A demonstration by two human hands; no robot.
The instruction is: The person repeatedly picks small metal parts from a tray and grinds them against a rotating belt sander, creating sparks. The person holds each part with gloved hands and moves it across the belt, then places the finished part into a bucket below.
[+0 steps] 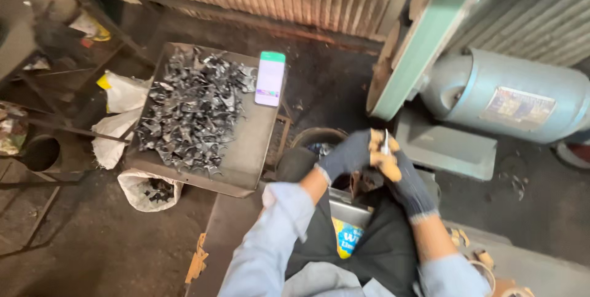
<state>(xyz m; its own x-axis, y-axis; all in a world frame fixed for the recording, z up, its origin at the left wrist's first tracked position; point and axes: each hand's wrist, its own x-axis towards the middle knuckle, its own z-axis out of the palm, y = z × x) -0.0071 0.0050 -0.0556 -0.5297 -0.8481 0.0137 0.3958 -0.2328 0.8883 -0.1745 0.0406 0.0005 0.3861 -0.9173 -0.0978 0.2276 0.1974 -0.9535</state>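
Tray [246,156], frame centre-left, carried heap of dark metal pieces [190,106], likely kept within reach; phone [270,78] lay at its upper right corner. Left hand [351,154], gloved, clenched on small metal part [385,143]. Right hand [402,177] gripped same part from right, part pinched between both, just below grinder belt [418,45], probably for steady feed.

Metal tray [252,149] sat left of both gloved hands, heaped metal pieces [190,106] on it, phone [270,78] at its far right corner. Motor [510,94] lay right, belt guard [418,39] between. Sacks [117,119] left of tray.
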